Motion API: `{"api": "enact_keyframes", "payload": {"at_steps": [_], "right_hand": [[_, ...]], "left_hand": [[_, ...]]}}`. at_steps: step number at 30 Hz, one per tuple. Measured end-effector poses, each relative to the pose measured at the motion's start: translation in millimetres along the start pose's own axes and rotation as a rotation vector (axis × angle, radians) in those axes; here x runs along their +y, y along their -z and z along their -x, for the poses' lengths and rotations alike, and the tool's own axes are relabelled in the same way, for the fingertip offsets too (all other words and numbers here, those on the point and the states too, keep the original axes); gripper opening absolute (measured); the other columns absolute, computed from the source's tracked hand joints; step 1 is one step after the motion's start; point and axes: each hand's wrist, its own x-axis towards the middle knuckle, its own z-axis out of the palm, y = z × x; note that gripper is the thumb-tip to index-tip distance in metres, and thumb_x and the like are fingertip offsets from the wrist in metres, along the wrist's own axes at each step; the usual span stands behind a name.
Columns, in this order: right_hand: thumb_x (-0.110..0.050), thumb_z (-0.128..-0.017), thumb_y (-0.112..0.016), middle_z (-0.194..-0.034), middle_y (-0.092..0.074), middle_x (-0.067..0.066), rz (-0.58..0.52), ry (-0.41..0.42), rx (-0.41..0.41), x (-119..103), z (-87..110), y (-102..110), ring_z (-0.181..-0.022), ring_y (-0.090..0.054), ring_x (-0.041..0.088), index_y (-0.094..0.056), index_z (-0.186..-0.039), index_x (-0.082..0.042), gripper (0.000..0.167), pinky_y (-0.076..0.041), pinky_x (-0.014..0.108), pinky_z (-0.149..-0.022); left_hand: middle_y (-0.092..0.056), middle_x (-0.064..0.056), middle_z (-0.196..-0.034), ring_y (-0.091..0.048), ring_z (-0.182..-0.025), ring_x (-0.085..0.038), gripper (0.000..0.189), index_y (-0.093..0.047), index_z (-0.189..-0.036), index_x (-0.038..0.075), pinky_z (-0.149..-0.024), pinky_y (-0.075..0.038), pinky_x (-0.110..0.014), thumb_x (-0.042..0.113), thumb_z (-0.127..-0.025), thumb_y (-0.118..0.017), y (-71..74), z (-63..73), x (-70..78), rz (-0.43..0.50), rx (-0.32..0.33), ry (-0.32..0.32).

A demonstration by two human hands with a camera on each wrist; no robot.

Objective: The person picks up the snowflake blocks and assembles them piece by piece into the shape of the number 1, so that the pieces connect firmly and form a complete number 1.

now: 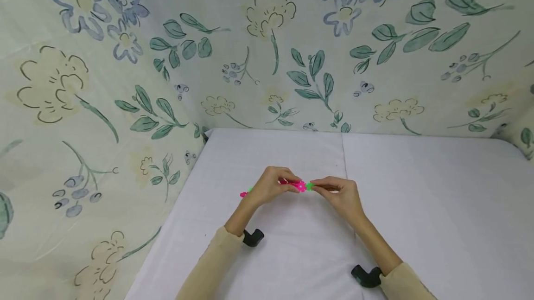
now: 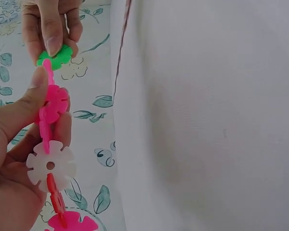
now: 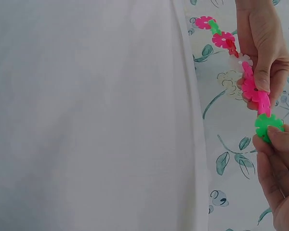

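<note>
Above the white table, my left hand (image 1: 271, 185) pinches a chain of interlocking plastic snowflake discs near its right end. In the left wrist view the chain runs through pink discs (image 2: 57, 103), a white disc (image 2: 62, 166), a red disc (image 2: 58, 199) and another pink disc (image 2: 73, 222). The right wrist view also shows a small green disc (image 3: 215, 27) and a pink disc (image 3: 205, 22) at its far end. Between thumb and fingers, my right hand (image 1: 340, 195) pinches a green disc (image 3: 267, 126), which meets the chain's end pink disc (image 3: 263, 102).
A white cloth covers the table (image 1: 438, 207), with a seam running down it. Flower-patterned fabric (image 1: 233, 59) hangs behind and at the left. A black curved piece (image 1: 253, 238) shows by the left wrist, and a similar black piece (image 1: 367, 276) by the right.
</note>
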Motion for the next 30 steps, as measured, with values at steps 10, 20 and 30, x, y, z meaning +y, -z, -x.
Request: {"api": "enact_keyframes", "payload": {"at_steps": [10,20,30], "right_hand": [[0.0,-0.084,-0.083,-0.09,-0.081,0.011,-0.006,0.028,0.079,0.6,1.0,-1.7,-0.081,-0.072,0.0,-0.083,-0.096,-0.006,0.014,-0.056,0.012,-0.072],[0.003,-0.085,-0.081,-0.091,-0.081,0.004,-0.014,0.002,-0.079,0.0,1.6,0.4,-0.084,-0.075,0.008,-0.084,-0.098,-0.01,0.018,-0.06,0.019,-0.077],[-0.002,-0.086,-0.082,-0.097,-0.081,0.013,-0.092,-0.115,-0.02,1.9,8.3,5.3,-0.084,-0.074,0.004,-0.083,-0.1,-0.005,0.015,-0.061,0.018,-0.077]], "left_hand": [[-0.08,-0.004,-0.097,-0.062,-0.083,-0.007,0.024,-0.082,-0.107,0.006,-0.073,-0.052,-0.02,0.011,-0.084,-0.086,0.3,-4.8,7.6,0.01,0.002,0.024],[-0.08,-0.004,-0.095,-0.062,-0.079,-0.005,0.022,-0.083,-0.104,0.006,-0.069,-0.052,-0.018,0.011,-0.083,-0.087,-9.9,5.0,-2.9,0.084,-0.046,0.048],[-0.08,-0.004,-0.094,-0.061,-0.072,-0.006,0.022,-0.083,-0.104,0.007,-0.062,-0.052,-0.019,0.01,-0.083,-0.087,-18.5,4.6,-1.9,0.168,-0.003,0.039]]}}
